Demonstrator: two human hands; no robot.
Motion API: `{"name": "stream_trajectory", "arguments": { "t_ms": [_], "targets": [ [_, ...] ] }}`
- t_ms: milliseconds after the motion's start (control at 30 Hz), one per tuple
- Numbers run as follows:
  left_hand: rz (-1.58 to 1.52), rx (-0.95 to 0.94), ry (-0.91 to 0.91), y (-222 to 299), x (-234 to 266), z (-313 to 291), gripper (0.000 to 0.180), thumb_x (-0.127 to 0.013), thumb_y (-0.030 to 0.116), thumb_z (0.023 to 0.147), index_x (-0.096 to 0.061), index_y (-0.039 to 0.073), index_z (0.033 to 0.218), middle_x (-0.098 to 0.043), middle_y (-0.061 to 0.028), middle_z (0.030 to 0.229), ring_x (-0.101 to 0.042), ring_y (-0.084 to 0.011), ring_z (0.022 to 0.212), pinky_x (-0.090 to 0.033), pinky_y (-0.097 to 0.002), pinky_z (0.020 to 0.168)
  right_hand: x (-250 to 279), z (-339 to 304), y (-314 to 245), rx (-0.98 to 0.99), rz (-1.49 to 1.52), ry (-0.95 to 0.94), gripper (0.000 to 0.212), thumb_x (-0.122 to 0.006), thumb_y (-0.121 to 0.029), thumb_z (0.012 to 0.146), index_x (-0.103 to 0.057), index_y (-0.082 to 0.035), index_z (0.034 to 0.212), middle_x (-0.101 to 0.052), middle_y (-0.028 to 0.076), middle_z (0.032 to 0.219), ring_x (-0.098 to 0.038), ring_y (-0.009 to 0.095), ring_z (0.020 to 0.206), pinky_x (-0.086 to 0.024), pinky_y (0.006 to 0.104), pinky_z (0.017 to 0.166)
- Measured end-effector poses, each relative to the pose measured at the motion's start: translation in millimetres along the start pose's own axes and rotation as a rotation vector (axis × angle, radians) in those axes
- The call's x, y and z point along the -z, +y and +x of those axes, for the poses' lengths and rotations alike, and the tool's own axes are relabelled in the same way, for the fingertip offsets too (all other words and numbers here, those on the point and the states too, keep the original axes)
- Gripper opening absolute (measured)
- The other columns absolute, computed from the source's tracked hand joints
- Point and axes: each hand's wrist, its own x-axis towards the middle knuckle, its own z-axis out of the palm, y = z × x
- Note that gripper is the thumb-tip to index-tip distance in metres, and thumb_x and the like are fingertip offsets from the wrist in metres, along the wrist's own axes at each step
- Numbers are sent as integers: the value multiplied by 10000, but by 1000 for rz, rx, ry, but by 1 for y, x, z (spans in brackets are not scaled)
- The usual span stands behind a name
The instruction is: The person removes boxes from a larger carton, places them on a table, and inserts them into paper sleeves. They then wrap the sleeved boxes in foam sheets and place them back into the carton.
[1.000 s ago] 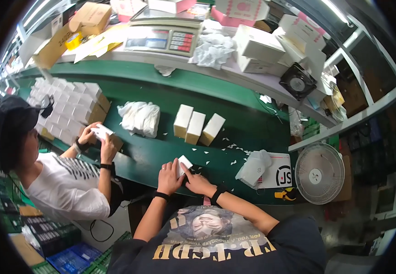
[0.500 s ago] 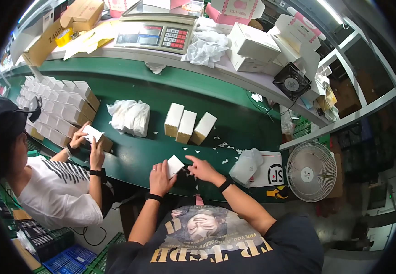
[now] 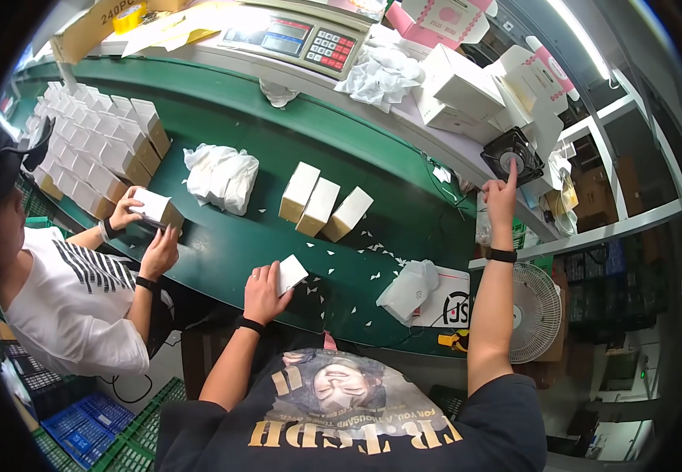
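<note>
Small flat white cardboard piece (image 3: 291,274): square-cornered, unfolded, tilted on edge, gripped at left side by left hand (image 3: 263,293), low over green desk (image 3: 231,244).
Small black square fan (image 3: 512,156): tilted upright on white shelf edge, hub touched by right hand (image 3: 501,198) index fingertip.

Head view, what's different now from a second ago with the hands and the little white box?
The right hand let go of the small white box and reached up to the small black fan on the shelf, index finger on its hub. The left hand still holds the box. The three upright boxes stayed put.
</note>
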Motion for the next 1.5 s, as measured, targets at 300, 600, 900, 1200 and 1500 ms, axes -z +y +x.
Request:
{"name": "stream_trajectory", "arguments": {
  "t_ms": [300, 600, 900, 1200, 1500],
  "targets": [
    [-161, 41, -20, -1, -12, -3, 614, -739, 330, 750, -531, -2, 1223, -615, -216, 1071, -589, -393, 1025, -485, -483, 881, 13, 14, 58, 151, 41, -130, 711, -566, -61, 952, -238, -186, 1570, -646, 59, 953, -504, 118, 649, -481, 264, 601],
    [123, 180, -45, 9, 6, -11, 622, -798, 325, 690, -548, 21, 1170, -573, -120, 1015, -575, -296, 986, -478, -395, 782, -119, -137, 10, 248, 281, -547, 289, -452, -218, 1002, -658, -24, 1061, -660, 74, 911, -563, 118, 718, -463, 258, 632],
    [175, 341, -77, 27, -7, -5, 617, -841, 387, 657, -550, 61, 1091, -568, -103, 997, -578, -287, 987, -484, -417, 740, -169, -360, 104, -70, -208, -1472, 378, -639, -244, 935, -630, -40, 1253, -718, 127, 906, -679, 199, 812, -535, 311, 774],
    [52, 438, -32, 45, -1, -22, 631, -793, 482, 709, -550, 40, 1089, -609, -143, 1012, -603, -327, 983, -506, -443, 809, -139, -326, 118, -17, -86, -1380, 421, -648, -245, 922, -596, -27, 1279, -710, 135, 976, -677, 244, 895, -523, 346, 834],
    [-667, 589, -253, 157, 22, -126, 660, -719, 508, 831, -542, 14, 1231, -638, -186, 1159, -619, -319, 1094, -497, -395, 916, -110, -311, 69, 246, 441, -1401, 818, -797, -297, 788, -402, -9, 1444, -575, 166, 1301, -575, 258, 1174, -443, 366, 1011]
  ]
}}
